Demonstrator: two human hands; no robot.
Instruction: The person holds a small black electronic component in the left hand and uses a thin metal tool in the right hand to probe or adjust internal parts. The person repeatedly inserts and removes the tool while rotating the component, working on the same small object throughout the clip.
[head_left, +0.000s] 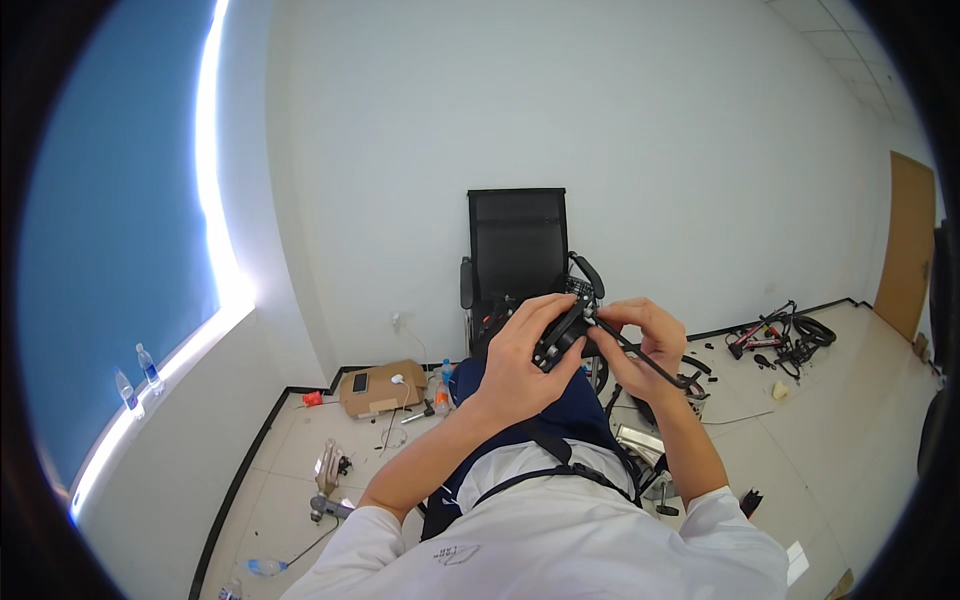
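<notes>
In front of my lap, both hands meet at a black mechanical part (563, 337) with rounded ends, too small to name exactly. My left hand (522, 350) is closed round it, fingers along its top and thumb on its near side. My right hand (645, 345) pinches at the part's right side, where a small silvery piece shows between the fingertips. A thin black rod (640, 356) with a bent end slants from there down to the right, across my right palm. How the rod joins the part is hidden by my fingers.
Beyond my hands stands a black mesh office chair (518, 240) with things on its seat. A flattened cardboard box (383, 388) holding a phone (360, 382) lies at left, near bottles (441, 400). Loose bicycle parts (790, 340) lie by the right wall.
</notes>
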